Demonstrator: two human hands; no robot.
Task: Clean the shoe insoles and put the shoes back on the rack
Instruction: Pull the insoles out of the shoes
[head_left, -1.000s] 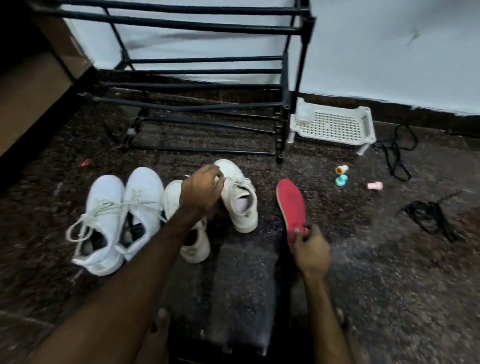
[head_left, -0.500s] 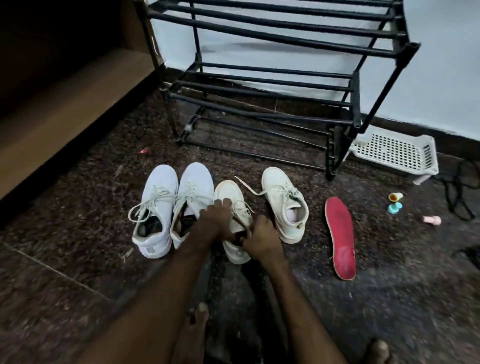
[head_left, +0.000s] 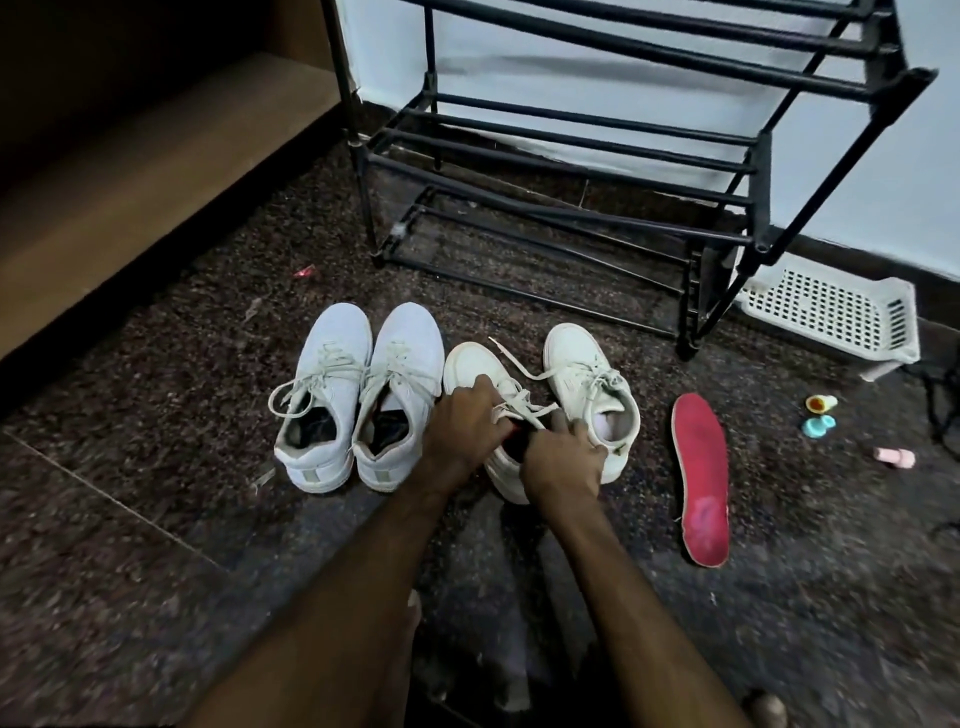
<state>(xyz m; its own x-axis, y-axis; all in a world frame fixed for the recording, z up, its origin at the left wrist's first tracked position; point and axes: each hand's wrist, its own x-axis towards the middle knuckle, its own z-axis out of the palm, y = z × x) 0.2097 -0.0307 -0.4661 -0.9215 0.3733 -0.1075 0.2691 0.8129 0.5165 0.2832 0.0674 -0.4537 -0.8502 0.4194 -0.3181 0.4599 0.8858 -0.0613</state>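
Cream shoe (head_left: 470, 364) right in front of you, standing on the dark speckled floor (head_left: 156, 519), and both forearms ran up from the bottom of the view to meet it. Your left hand (head_left: 462, 423) was curled over the tongue and laces, gripping them. Your right hand (head_left: 563, 460) held the collar on the other side, thumb at the opening, fingers bent around the rim. Between the two hands a sliver of red (head_left: 514, 431) showed inside the shoe.

Just beside it on your right stood the second cream shoe (head_left: 582, 374), toe pointing away from you, one lace trailing across towards its partner. On your left, touching side by side, sat the left white shoe (head_left: 324, 395) and the right white shoe (head_left: 402, 384), both laced, heels towards you.

Out to the right, well apart from the shoes, the red insole (head_left: 701, 483) lay flat on the floor, lengthwise. Beyond it, three small bits: a yellow-capped bottle (head_left: 821, 402), a teal cap (head_left: 818, 426) and a pink piece (head_left: 894, 457).

Further back, a white perforated basket (head_left: 831, 317) sat by the wall, next to the foot of the black shoe rack (head_left: 597, 145). Every bar of that rack in view stood bare, and a wooden panel (head_left: 130, 171) ran along the far left.
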